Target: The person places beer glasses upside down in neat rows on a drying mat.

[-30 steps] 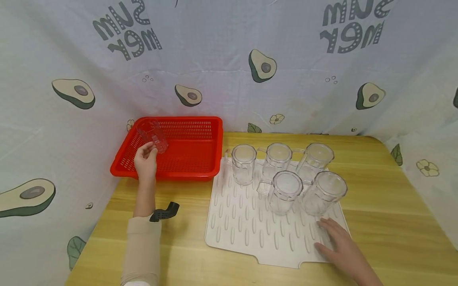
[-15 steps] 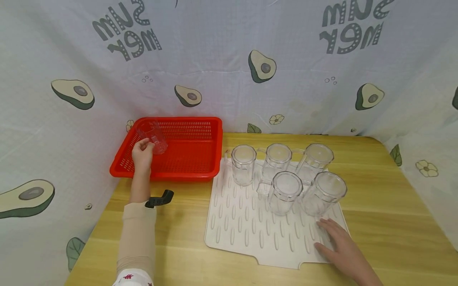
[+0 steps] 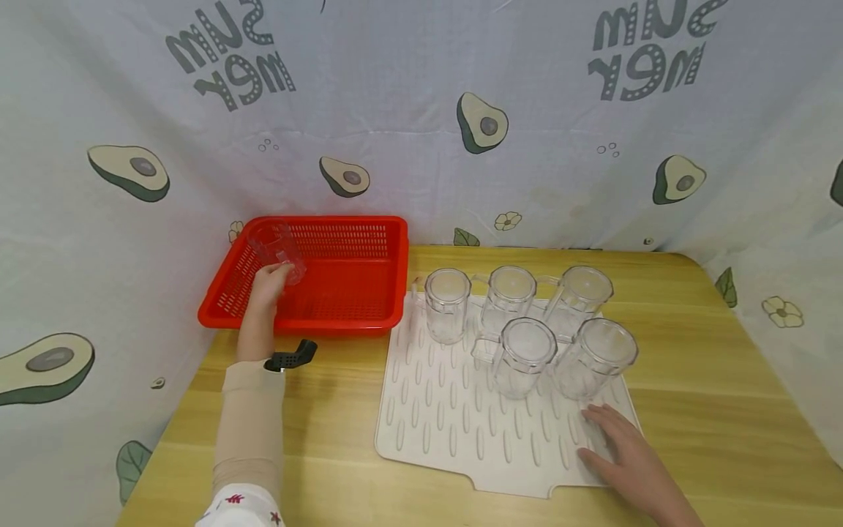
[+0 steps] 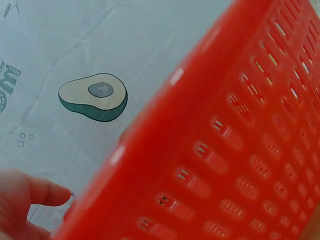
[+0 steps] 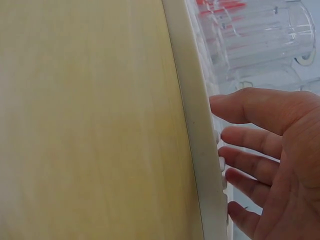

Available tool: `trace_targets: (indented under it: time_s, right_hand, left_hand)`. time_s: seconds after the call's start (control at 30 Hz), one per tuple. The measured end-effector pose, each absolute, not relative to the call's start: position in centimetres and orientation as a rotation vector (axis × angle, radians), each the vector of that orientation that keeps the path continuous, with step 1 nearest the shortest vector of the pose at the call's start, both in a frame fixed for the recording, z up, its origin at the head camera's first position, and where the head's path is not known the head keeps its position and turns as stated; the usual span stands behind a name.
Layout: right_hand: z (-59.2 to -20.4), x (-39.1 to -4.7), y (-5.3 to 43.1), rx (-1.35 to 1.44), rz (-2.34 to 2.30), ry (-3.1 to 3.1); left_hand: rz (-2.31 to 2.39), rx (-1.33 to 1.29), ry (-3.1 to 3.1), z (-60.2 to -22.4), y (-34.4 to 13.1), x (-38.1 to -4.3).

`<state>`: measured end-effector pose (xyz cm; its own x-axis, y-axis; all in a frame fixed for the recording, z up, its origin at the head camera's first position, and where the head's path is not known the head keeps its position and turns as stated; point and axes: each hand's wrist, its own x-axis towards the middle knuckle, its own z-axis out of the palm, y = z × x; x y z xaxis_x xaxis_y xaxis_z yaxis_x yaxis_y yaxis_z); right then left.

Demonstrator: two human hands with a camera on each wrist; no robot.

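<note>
A clear mug (image 3: 279, 245) lies tilted in the left part of the red basket (image 3: 403, 293). My left hand (image 3: 268, 284) reaches over the basket's front rim and pinches at the mug's handle side; its fingertips are small here. In the left wrist view, the basket rim partly hides the left hand (image 4: 30, 202). My right hand (image 3: 622, 454) rests at the near right edge of the white drying mat (image 3: 454, 439), fingers loosely bent and holding nothing. Beyond its fingers stands a clear mug (image 3: 596, 359), apart from them. The right wrist view shows the right hand (image 5: 285, 150) beside the mat's edge.
Several clear mugs stand upside down on the mat, among them a front one (image 3: 525, 355) and a back left one (image 3: 448, 304). Basket and mat are on a wooden table (image 3: 342, 439). A patterned cloth (image 3: 408, 95) hangs behind and along the sides.
My left hand first drew back slightly left, then moved in again to the mug, its fingers closing together. The right hand and the mugs on the mat keep their places.
</note>
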<state>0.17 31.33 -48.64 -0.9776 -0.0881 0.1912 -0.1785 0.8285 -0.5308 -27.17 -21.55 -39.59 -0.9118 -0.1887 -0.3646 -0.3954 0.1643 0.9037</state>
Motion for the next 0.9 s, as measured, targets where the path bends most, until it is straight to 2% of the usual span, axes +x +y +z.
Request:
trace_targets:
  time_s: [0.3, 0.6, 0.9]
  right_hand:
    - [-48.36, 0.06, 30.95, 0.191, 0.879, -2.873]
    - [-48.31, -0.03, 30.99, 0.197, 0.863, -2.869]
    - [-48.24, 0.08, 31.01, 0.186, 0.874, -2.879]
  left_hand:
    - [1.887, -0.561, 2.22, -39.51, -21.65, -27.44]
    - [2.173, -0.808, 2.252, -39.56, -21.45, -27.13]
    - [2.321, -0.854, 2.33, -39.85, -20.76, -26.93]
